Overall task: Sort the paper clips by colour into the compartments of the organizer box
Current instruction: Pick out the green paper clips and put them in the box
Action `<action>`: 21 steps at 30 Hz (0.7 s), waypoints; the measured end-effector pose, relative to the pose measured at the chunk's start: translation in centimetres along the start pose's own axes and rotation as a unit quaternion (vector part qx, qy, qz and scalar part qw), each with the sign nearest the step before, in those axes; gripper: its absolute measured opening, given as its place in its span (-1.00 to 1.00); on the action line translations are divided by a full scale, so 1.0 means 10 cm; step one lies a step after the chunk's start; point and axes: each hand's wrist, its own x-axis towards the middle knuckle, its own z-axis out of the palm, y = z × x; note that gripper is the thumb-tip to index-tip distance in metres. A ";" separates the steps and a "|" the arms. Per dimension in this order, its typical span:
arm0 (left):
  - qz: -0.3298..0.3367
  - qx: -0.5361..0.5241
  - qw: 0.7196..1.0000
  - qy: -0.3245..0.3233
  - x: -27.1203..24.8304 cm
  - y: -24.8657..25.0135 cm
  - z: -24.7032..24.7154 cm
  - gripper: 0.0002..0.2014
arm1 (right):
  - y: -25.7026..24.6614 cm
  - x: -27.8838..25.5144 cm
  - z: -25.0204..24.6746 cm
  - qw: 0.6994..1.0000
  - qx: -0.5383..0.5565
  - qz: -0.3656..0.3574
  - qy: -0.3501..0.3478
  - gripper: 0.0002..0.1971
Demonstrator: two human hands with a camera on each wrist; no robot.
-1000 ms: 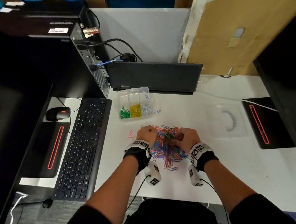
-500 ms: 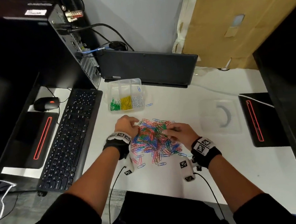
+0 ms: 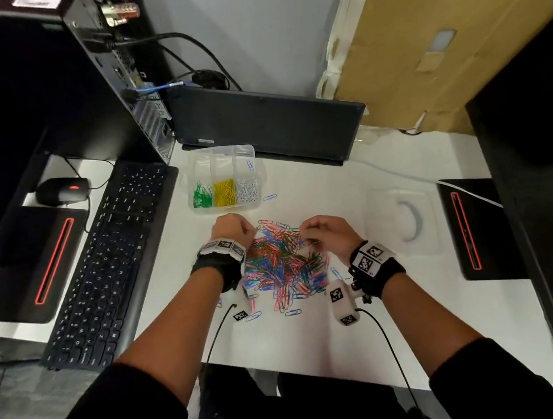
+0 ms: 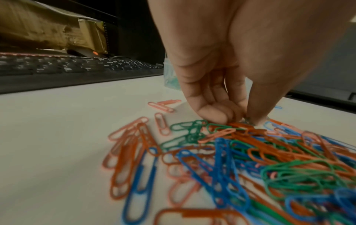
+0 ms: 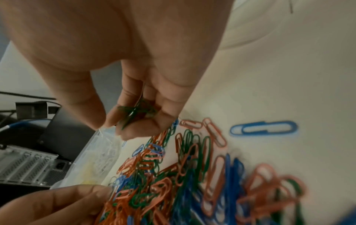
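A heap of mixed paper clips (image 3: 283,262), orange, pink, blue and green, lies on the white desk (image 3: 314,334). Behind it stands the clear organizer box (image 3: 221,154); its front compartments hold green, yellow and white clips. My left hand (image 3: 252,233) is at the heap's far left edge. In the left wrist view its bunched fingers (image 4: 212,112) pinch down on a clip there, colour unclear. My right hand (image 3: 304,232) hovers over the heap's far right edge. In the right wrist view it holds a few green clips (image 5: 138,112) between thumb and fingers.
A black keyboard (image 3: 104,259) and mouse (image 3: 62,191) lie to the left, with a computer tower (image 3: 113,73) behind them. A dark laptop (image 3: 266,122) stands behind the box. The clear lid (image 3: 401,221) lies to the right. One blue clip (image 3: 269,197) lies beside the box.
The head view has drawn closer and tilted down. Both hands have spread apart toward the heap's far corners, and the right hand has risen off the heap.
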 end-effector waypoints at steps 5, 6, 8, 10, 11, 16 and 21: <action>0.036 -0.107 0.993 0.030 -0.09 -0.15 -0.06 -0.93 | -0.02 0.24 0.03 0.956 -0.270 -0.072 0.087 -0.90; 0.035 -0.140 0.989 0.031 -0.11 -0.18 -0.05 -0.93 | -0.04 0.26 0.05 0.943 -0.311 -0.078 0.092 -0.88; 0.018 -0.235 0.972 0.011 -0.15 -0.21 -0.02 -0.89 | -0.06 0.28 0.10 0.920 -0.373 -0.088 0.076 -0.83; -0.023 -0.383 0.923 -0.040 -0.19 -0.18 0.01 -0.77 | -0.08 0.30 0.15 0.906 -0.410 -0.092 0.057 -0.82; -0.040 -0.434 0.897 -0.066 -0.22 -0.14 0.01 -0.75 | -0.09 0.31 0.17 0.903 -0.417 -0.092 0.055 -0.82; -0.039 -0.424 0.899 -0.098 -0.23 -0.06 0.13 -0.48 | -0.07 0.30 0.19 0.906 -0.413 -0.072 0.062 -0.86; -0.026 -0.255 0.964 -0.073 -0.32 0.12 0.18 -0.78 | -0.03 0.20 0.09 0.937 -0.341 -0.047 0.062 -0.88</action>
